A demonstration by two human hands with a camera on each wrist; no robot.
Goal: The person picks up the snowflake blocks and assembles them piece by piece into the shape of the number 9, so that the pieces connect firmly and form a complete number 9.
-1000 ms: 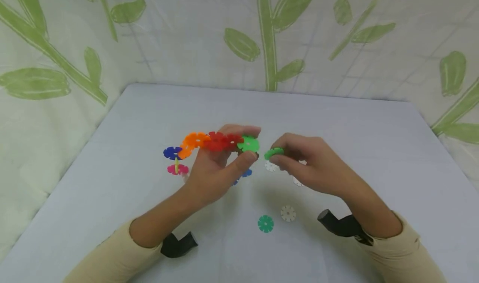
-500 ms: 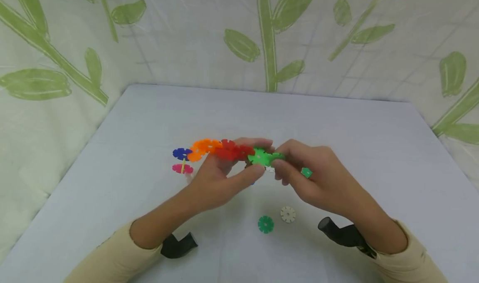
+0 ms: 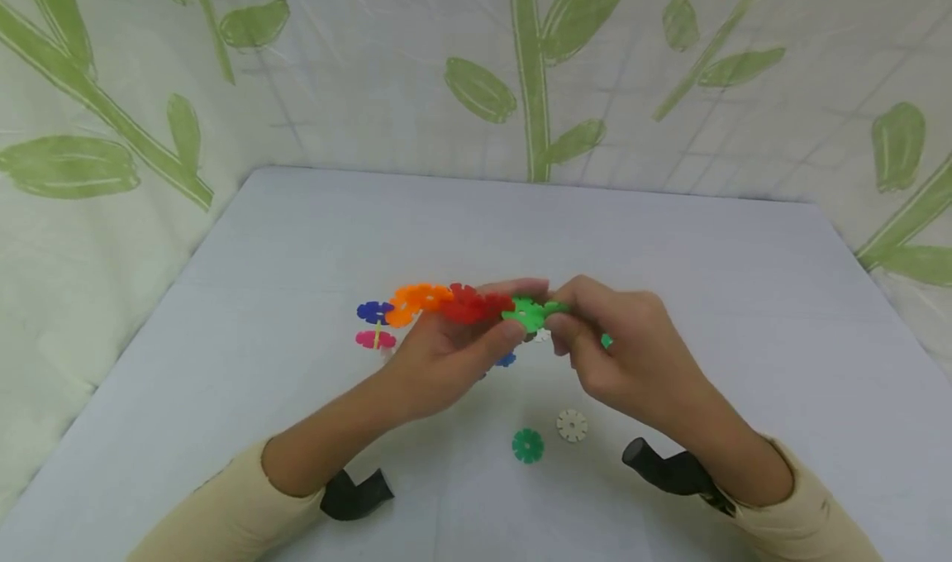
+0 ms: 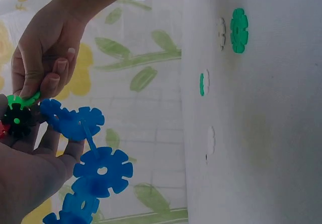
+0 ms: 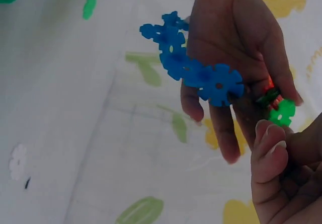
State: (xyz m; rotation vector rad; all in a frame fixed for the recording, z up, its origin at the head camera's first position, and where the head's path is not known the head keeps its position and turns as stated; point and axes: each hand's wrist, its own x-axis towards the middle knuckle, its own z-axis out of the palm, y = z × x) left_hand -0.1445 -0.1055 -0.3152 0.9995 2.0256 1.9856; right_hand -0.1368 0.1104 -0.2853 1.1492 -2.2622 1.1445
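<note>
My left hand (image 3: 446,372) holds a chain of notched plastic snowflake discs above the table, its thumb on a bright green disc (image 3: 528,315). Red discs (image 3: 468,304), orange discs (image 3: 416,299), a dark blue disc (image 3: 374,311) and a pink disc (image 3: 372,340) run leftward from there. In the left wrist view a black disc (image 4: 17,118) sits by the green one, and a string of blue discs (image 4: 103,171) hangs below the palm. My right hand (image 3: 632,339) pinches a second green disc (image 3: 558,307) against the first one's edge; its fingers partly cover it.
On the white table lie a teal-green disc (image 3: 528,445) and a white disc (image 3: 572,425) in front of the hands. Another green disc (image 3: 606,341) and a white disc (image 3: 542,335) show partly behind the right hand. A leaf-patterned cloth (image 3: 416,124) rises behind the table.
The right hand's green disc has come from apart to meet the chain's green end. My left hand and the chain have shifted right and slightly nearer.
</note>
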